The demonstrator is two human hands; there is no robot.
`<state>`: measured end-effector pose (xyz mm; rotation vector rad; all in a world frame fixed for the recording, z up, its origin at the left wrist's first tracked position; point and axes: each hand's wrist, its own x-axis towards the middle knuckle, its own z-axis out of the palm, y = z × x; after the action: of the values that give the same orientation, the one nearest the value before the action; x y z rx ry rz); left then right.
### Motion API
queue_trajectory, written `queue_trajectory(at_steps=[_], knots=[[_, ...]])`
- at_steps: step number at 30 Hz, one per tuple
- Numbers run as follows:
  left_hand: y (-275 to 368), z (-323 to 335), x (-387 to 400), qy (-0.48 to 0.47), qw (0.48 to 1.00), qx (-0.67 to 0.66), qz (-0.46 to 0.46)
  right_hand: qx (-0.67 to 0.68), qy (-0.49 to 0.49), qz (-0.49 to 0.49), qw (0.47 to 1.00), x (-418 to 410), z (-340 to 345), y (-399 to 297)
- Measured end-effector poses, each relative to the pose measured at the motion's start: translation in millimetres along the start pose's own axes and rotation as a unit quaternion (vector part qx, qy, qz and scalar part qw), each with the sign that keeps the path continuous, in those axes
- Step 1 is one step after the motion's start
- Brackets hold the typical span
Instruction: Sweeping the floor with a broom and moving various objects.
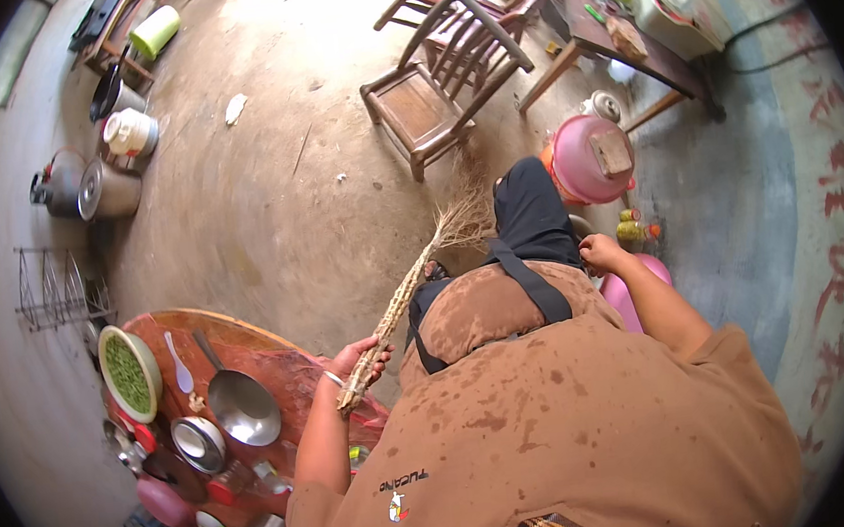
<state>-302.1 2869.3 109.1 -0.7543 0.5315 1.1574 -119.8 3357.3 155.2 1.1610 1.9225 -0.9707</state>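
Note:
My left hand (356, 357), with a pale bangle at the wrist, is wrapped around the bound handle of a straw broom (404, 295). The broom slants away from me, and its frayed bristles spread over the concrete floor beside my dark-trousered leg (536, 212). On the other side my right hand (600, 254) hangs by my thigh with the fingers curled; whether anything is in them is hidden. Just below that hand, partly covered by my arm, is a pink plastic basin (637, 291).
A wooden chair (416, 106) stands ahead, near a table (600, 22). To the right are a pink tub (585, 163) and jars (634, 231). A round red-covered table (300, 379) at left holds a wok (245, 407) and a bowl of chopped greens (129, 372). Pots (110, 189) line the left wall.

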Motion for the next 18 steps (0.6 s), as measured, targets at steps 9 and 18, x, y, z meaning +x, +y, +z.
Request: queue_trajectory(at_steps=[9,18], knots=[[-4.5,28.2,-3.2,-0.018,0.998,-0.051,0.039,-0.104,0.045,-0.188,0.976,76.4,-6.4,-47.1],[-44.8,118.6,-116.3,0.120,0.988,0.043,0.083,0.004,-0.088,-0.104,0.991,45.0,22.4,-73.0]])
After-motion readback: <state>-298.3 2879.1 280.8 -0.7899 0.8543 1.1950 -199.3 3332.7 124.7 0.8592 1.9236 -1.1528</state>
